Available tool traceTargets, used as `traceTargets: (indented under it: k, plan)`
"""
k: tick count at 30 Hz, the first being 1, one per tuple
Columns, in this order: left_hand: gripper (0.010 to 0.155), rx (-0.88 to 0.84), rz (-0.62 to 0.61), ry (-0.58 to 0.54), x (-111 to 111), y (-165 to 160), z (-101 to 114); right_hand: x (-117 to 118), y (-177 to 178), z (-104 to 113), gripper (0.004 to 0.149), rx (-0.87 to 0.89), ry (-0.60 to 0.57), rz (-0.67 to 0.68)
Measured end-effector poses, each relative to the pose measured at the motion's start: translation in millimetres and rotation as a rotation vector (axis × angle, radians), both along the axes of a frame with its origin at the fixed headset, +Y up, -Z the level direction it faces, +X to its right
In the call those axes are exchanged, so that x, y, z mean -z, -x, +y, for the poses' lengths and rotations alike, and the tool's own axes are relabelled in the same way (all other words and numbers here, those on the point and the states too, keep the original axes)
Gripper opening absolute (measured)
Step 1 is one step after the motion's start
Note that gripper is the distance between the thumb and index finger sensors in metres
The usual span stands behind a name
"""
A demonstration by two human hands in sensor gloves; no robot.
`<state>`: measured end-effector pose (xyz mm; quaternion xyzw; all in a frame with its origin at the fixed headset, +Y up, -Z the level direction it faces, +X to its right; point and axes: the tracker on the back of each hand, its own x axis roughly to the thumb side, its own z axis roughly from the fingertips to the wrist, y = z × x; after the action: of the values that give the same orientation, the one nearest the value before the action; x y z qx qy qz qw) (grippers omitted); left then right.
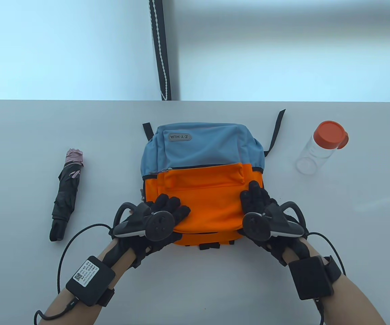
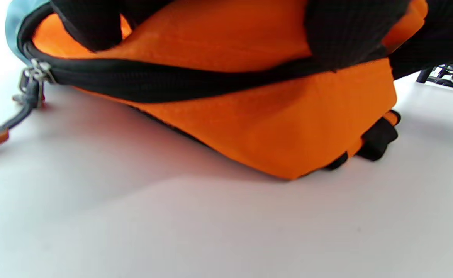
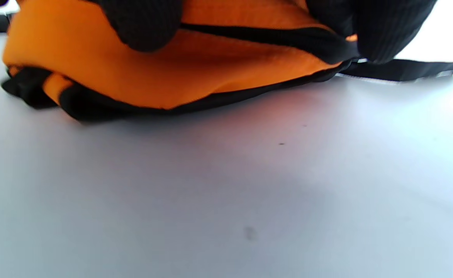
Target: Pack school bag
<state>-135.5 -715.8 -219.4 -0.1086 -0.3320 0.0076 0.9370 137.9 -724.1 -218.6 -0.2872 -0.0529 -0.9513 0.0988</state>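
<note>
White table (image 1: 195, 287), pale wall (image 1: 62, 47), dark beaded cord (image 1: 161, 50)
</note>
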Motion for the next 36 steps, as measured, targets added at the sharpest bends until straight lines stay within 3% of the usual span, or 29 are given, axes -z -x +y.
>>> traceTargets:
  k: [2,4,7,10,15,17,22,26,30,34,36]
  plan:
    - [0.067,0.035,0.002,-0.074,-4,-4,-1,-6,8,-2,0.08,-0.082,-0.127,0.008]
    - [0.064,0.02,0.016,-0.063,-4,-4,-1,-8,11,0,0.072,-0.1,-0.194,0.017]
    - [0.06,-0.026,0.033,-0.056,-1,0,5,-5,9,16,0.068,0.012,-0.2,-0.003]
    - [0.059,-0.053,0.047,-0.094,1,4,24,-1,6,33,0.066,0.097,-0.154,-0.042]
    - [0.057,-0.111,0.085,-0.252,12,10,88,9,2,93,0.063,0.221,-0.318,-0.071]
    - [0.056,-0.146,0.141,-0.335,27,11,129,27,1,135,0.061,0.292,-0.378,-0.122]
    - [0.056,-0.257,0.296,-0.432,76,16,209,73,-2,215,0.056,0.467,-0.407,-0.243]
    - [0.054,-0.281,0.365,-0.418,90,19,249,82,0,263,0.053,0.489,-0.344,-0.281]
    - [0.053,-0.319,0.371,-0.359,91,22,256,84,-4,266,0.052,0.567,-0.273,-0.267]
    - [0.058,-0.214,0.407,-0.304,102,21,228,96,-1,222,0.053,0.456,-0.093,-0.286]
    - [0.058,-0.346,0.428,-0.384,98,28,222,98,-8,208,0.055,0.52,-0.052,-0.295]
